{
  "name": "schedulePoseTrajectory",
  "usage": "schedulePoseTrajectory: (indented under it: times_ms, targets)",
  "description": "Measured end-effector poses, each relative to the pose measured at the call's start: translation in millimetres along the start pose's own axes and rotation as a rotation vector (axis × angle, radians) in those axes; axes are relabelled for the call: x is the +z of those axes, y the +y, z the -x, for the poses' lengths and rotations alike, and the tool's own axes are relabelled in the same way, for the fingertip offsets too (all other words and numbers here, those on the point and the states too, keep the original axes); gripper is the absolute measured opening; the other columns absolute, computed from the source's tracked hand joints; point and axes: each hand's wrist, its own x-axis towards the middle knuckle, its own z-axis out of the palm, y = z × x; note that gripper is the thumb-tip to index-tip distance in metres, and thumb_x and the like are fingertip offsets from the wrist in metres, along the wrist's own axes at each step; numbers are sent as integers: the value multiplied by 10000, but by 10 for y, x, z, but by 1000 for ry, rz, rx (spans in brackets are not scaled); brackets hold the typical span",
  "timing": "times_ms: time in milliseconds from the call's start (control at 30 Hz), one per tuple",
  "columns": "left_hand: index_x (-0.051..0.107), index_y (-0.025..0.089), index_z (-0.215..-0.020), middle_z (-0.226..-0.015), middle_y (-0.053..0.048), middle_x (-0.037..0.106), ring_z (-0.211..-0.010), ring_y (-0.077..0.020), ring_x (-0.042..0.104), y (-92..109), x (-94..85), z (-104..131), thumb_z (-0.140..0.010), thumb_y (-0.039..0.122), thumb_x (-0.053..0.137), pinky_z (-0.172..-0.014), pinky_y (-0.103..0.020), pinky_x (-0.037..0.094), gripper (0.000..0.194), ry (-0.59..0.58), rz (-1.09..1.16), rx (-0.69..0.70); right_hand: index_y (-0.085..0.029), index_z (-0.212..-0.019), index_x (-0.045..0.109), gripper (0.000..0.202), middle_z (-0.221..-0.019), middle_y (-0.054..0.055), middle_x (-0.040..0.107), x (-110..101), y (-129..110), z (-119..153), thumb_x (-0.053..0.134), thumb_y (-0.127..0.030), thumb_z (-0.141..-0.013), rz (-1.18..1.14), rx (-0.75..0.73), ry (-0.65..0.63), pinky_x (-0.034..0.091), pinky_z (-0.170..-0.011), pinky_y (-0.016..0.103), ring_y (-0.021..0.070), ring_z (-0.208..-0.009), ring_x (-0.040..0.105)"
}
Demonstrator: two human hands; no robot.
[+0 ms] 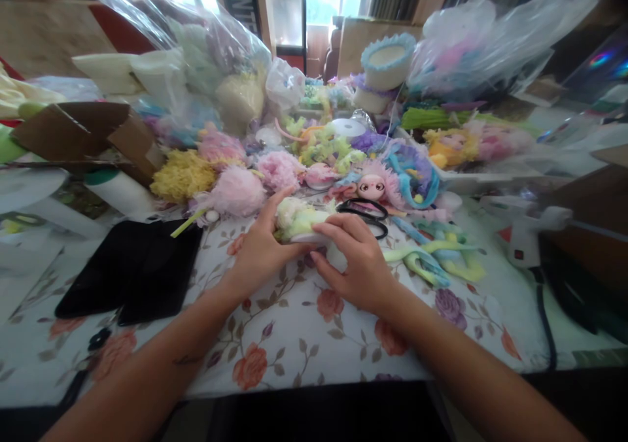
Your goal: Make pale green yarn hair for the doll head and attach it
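Between my two hands is a pale yellow-green fluffy piece with a smooth whitish rim at its lower side, held just above the flowered cloth. My left hand cups it from the left, thumb along the near side and fingers behind. From the right, the bent fingers of my right hand pinch its edge, with the thumb lower. Just behind my right hand lie black-handled scissors, partly covered. A pink-haired doll head rests beyond them. Blur hides the exact kind of the held piece.
Yarn pompoms in yellow and pink crowd the back. Black flat cases lie left. Blue-green strips and a white glue gun with a cord sit right. A cardboard box stands back left.
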Motion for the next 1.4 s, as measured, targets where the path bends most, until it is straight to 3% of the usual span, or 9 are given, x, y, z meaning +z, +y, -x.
schedulePoseTrajectory:
  times_ms: [400, 567, 767, 900, 1000, 1200, 1400]
  targets:
    - [444, 277, -1390, -1349, -80, 561, -1174, -301, 578, 68, 43, 52, -637, 284, 832, -1025, -454, 453, 847, -24, 80, -49, -197, -980, 571, 170, -974, 99, 598, -1, 9, -1, 579, -155, -815, -63, 108, -9, 500, -840, 425, 243, -948, 569]
    - [397, 307, -1423, -1375, -80, 542, -1151, -276, 591, 23, 41, 42, -649, 351, 829, -1004, -422, 469, 888, -43, 66, -64, -198, -999, 582, 171, -991, 98, 615, -21, 21, 15, 586, -180, -829, -68, 105, -4, 503, -860, 424, 245, -967, 580]
    - [377, 306, -1439, -1450, -76, 476, -1244, -312, 527, 21, 27, 27, -638, 371, 831, -1045, -452, 429, 923, -32, -17, -59, -164, -1134, 579, 295, -1055, 133, 618, -58, -19, 5, 572, -185, -840, -2, 50, 109, 496, -890, 439, 258, -1009, 573]
    - [389, 328, -1433, -1434, -36, 504, -1281, -304, 500, 66, 31, 36, -657, 318, 806, -1066, -430, 415, 881, -17, -93, -68, -153, -1167, 570, 306, -1115, 147, 616, 7, -64, 6, 533, -211, -869, 131, -97, -56, 463, -911, 480, 287, -1037, 541]
    - [426, 304, -1409, -1463, -33, 477, -1307, -288, 474, 93, 40, 47, -677, 291, 786, -1082, -404, 401, 815, 8, -98, -20, -148, -1118, 580, 263, -1097, 149, 613, 44, -78, -3, 515, -236, -879, 195, -99, -119, 457, -900, 480, 291, -1009, 524]
    - [395, 292, -1432, -1392, -54, 543, -1112, -253, 616, 112, 65, 84, -681, 304, 799, -962, -364, 504, 853, 33, 7, -35, -126, -1069, 564, 215, -1068, 156, 588, 17, -71, -24, 532, -207, -873, 129, -52, -56, 468, -916, 450, 277, -1014, 510]
    - [434, 270, -1401, -1357, -76, 573, -1007, -213, 658, 145, 80, 91, -635, 273, 823, -875, -314, 551, 859, 83, 35, -48, -152, -1053, 562, 197, -1018, 127, 562, -2, -76, -32, 554, -191, -860, 40, 24, 21, 479, -891, 441, 255, -984, 532]
